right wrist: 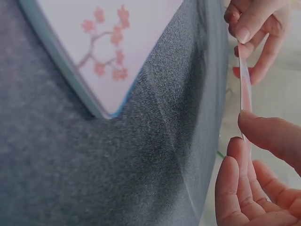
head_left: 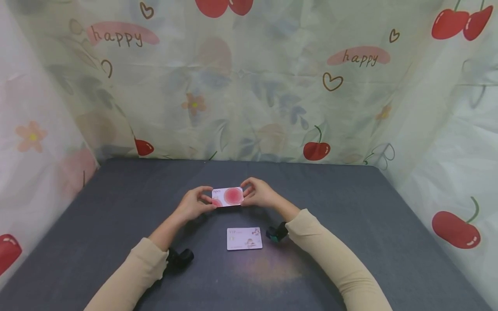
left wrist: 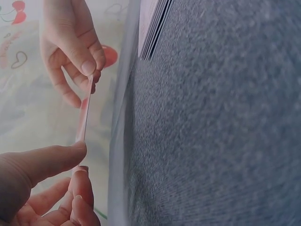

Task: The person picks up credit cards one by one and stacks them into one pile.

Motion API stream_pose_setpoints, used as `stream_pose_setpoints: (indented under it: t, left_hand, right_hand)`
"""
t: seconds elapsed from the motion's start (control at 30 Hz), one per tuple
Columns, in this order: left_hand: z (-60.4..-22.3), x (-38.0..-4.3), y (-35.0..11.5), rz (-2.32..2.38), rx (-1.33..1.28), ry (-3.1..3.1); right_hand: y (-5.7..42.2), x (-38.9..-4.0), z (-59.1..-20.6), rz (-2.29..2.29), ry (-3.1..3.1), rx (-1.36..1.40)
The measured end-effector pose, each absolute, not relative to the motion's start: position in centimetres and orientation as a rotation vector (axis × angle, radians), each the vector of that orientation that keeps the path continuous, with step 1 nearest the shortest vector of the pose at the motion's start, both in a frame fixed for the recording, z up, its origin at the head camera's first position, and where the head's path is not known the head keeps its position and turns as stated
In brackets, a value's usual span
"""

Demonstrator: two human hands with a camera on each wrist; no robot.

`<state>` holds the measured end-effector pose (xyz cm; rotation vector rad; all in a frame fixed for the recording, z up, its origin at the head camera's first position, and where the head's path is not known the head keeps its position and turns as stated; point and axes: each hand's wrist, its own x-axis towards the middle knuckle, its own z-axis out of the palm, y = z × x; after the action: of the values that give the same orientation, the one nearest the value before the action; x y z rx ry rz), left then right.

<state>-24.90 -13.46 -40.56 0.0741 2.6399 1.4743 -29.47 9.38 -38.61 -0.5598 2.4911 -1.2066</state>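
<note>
Between both hands a thin card (head_left: 227, 197) with pink circles on white is held by its short ends, raised off the table. My left hand (head_left: 194, 203) pinches its left end between thumb and fingers. At the right end, my right hand (head_left: 258, 193) pinches it the same way. In the left wrist view the held card (left wrist: 84, 113) appears almost edge-on. Nearer to me lies a stack of cards (head_left: 244, 239), its top one pale pink with a blossom branch. The layered edges of that stack (left wrist: 153, 33) show in the left wrist view.
A dark grey cloth (head_left: 218, 276) covers the table. Behind it hangs a curtain (head_left: 249, 86) printed with cherries and flowers, and similar sheets enclose both sides. Black wrist cameras (head_left: 180, 259) sit under the forearms, the right one close beside the card stack.
</note>
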Motion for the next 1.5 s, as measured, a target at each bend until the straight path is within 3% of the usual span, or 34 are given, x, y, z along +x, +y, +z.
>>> stream_pose_setpoints:
  t: [1.5]
  left_hand:
    - [-40.4,-22.1,-11.7,1.490,0.308,2.618]
  right_hand:
    - [12.8,-26.1,-39.3,-1.252,2.461,-0.625]
